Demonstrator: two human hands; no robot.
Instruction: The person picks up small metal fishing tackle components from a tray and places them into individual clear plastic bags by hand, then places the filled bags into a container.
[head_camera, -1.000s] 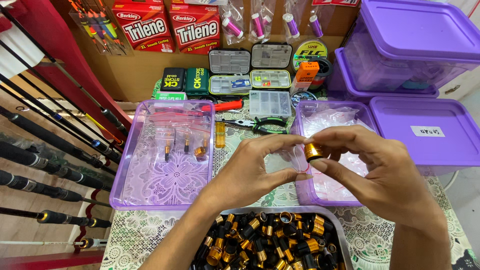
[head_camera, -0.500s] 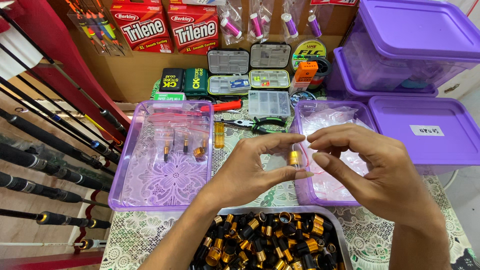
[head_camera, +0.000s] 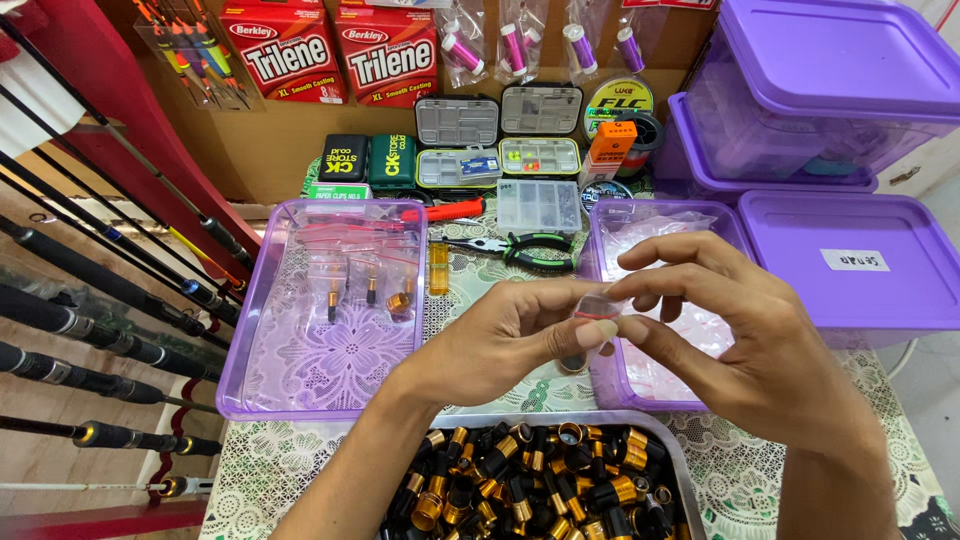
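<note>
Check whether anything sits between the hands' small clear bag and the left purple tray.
Nothing visible does. Both hands, left hand and right hand, pinch the bag above the tablecloth; the gap over to the tray holds only an amber vial lying flat on the cloth.

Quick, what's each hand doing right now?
Left hand: pinched shut on a small clear bag.
Right hand: fingertips pinching the same bag from the other side.

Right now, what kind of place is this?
Probably a fishing tackle workbench or shop corner. Dark fishing rods lean at the side, small grey compartment tackle boxes sit behind, and both hands hold a tiny clear bag above a metal tray of black-and-gold rings.
</note>
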